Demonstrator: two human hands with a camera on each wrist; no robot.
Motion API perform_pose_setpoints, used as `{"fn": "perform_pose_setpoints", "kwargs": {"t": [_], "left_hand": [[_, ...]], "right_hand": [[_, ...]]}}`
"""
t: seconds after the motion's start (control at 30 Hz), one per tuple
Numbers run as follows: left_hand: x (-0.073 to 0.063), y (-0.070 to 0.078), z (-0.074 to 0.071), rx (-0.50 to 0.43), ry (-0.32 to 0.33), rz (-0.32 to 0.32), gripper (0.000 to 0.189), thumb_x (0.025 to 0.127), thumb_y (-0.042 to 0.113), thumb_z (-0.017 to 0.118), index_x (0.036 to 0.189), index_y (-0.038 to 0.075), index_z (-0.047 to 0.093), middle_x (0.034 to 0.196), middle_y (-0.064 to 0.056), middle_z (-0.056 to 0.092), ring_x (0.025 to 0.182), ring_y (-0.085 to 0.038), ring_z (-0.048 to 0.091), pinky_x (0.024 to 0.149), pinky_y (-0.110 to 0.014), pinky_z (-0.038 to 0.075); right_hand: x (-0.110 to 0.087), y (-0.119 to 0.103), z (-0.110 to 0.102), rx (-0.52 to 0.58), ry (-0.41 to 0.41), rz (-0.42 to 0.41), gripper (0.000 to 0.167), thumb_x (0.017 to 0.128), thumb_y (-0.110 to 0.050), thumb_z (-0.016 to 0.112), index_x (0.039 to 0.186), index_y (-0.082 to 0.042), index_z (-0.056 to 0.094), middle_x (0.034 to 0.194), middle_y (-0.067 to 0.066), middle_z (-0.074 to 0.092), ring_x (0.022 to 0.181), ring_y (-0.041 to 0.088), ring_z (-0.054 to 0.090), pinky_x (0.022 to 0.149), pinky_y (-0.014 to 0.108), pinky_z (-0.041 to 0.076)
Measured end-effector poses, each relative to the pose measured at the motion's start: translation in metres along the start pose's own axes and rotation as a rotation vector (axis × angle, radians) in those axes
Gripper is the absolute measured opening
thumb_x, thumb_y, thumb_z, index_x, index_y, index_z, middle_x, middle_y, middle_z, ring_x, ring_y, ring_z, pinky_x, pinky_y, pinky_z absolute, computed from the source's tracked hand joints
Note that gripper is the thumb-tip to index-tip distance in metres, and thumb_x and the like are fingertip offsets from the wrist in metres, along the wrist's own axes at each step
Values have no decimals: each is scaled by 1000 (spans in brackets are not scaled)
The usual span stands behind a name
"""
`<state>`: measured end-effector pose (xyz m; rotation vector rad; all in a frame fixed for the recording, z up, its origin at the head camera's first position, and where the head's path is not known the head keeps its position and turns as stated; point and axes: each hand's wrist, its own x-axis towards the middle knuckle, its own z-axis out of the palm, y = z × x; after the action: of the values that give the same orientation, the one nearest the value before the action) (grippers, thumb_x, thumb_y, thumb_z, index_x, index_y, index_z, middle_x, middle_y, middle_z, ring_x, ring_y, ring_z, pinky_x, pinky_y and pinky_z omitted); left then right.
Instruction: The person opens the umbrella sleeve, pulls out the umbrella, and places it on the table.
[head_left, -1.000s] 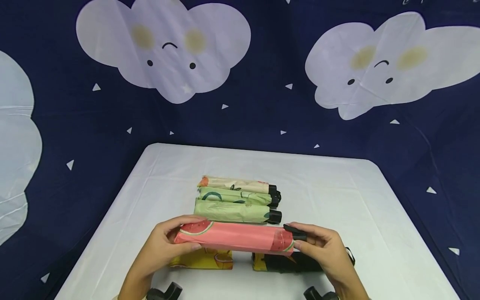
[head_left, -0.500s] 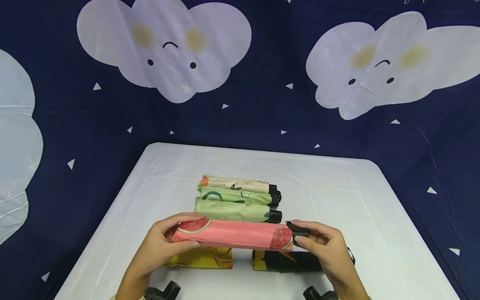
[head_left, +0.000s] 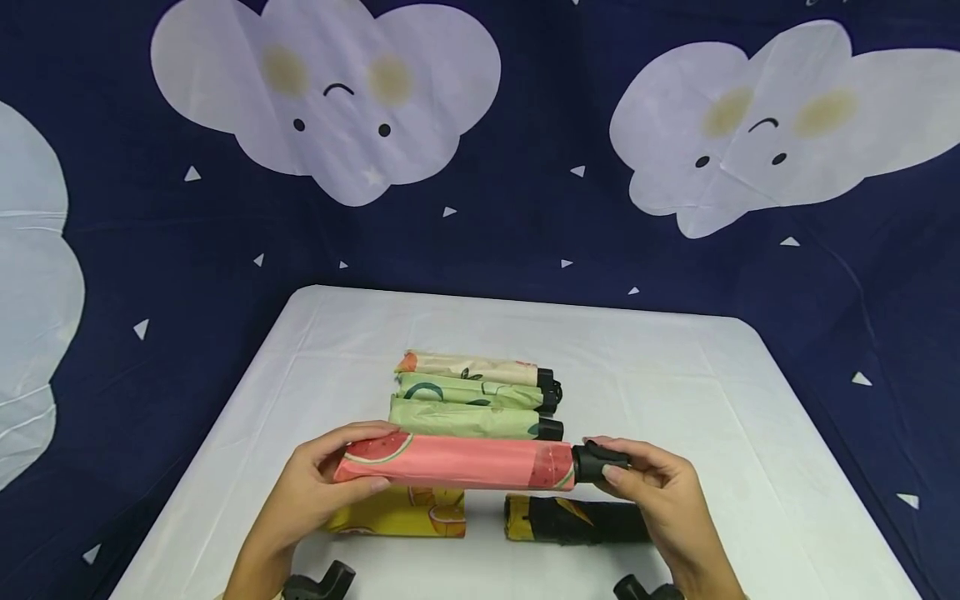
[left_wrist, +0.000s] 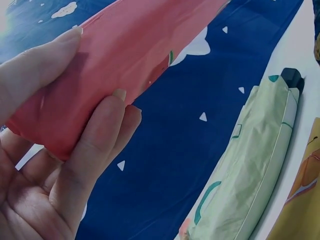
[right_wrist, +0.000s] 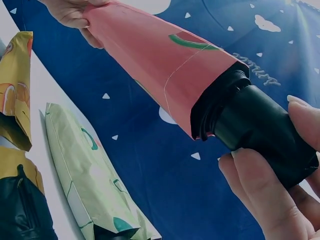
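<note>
A folded umbrella in a pink watermelon-print sleeve (head_left: 457, 462) is held level between both hands above the table's near half. My left hand (head_left: 318, 479) grips the sleeve's left end, thumb on one side and fingers on the other, as the left wrist view shows. My right hand (head_left: 663, 487) pinches the black handle (right_wrist: 267, 130) between thumb and fingers. In the right wrist view the handle sticks out of the sleeve's mouth, with dark ridged parts at the rim. Beneath it lie a yellow orange-print umbrella (head_left: 401, 512) and a black-and-yellow one (head_left: 585, 521), partly covered by the right hand.
Beyond the held umbrella, three sleeved umbrellas lie side by side on the white table (head_left: 652, 375): a cream one (head_left: 480, 367), a green one (head_left: 510, 395) and a light green one (head_left: 465, 419), their black handles to the right. A navy cloth with clouds (head_left: 330, 92) surrounds the table.
The handle shows farther out of the sleeve than before. My left hand and the sleeve have shifted left and slightly up, while my right hand has moved a little right.
</note>
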<state>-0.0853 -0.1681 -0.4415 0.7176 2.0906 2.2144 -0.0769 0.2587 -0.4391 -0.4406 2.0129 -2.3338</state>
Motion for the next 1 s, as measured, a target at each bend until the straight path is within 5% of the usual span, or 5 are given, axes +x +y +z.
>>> {"fn": "perform_pose_setpoints", "kwargs": {"t": [0.53, 0.8, 1.0], "left_hand": [[-4, 6, -9, 53, 49, -3, 55, 82, -16, 77, 134, -7, 60, 133, -18, 63, 105, -23, 67, 78, -35, 61], [-7, 9, -19, 54, 72, -14, 53, 84, -18, 73, 134, -9, 59, 132, -18, 64, 104, -22, 68, 79, -36, 61], [-11, 9, -28, 102, 146, -67, 53, 83, -16, 75, 133, -7, 60, 129, -9, 66, 100, -18, 69, 74, -32, 62]], "right_hand": [[-2, -1, -6, 75, 36, -7, 29, 98, 15, 54, 126, 19, 58, 125, 15, 70, 113, 28, 69, 86, 43, 58], [-3, -1, -13, 91, 34, -74, 28, 97, 20, 50, 124, 23, 56, 125, 17, 70, 113, 29, 69, 83, 42, 59], [-3, -2, -17, 101, 34, -92, 29, 96, 21, 49, 124, 23, 57, 124, 18, 70, 113, 29, 69, 82, 43, 59]]}}
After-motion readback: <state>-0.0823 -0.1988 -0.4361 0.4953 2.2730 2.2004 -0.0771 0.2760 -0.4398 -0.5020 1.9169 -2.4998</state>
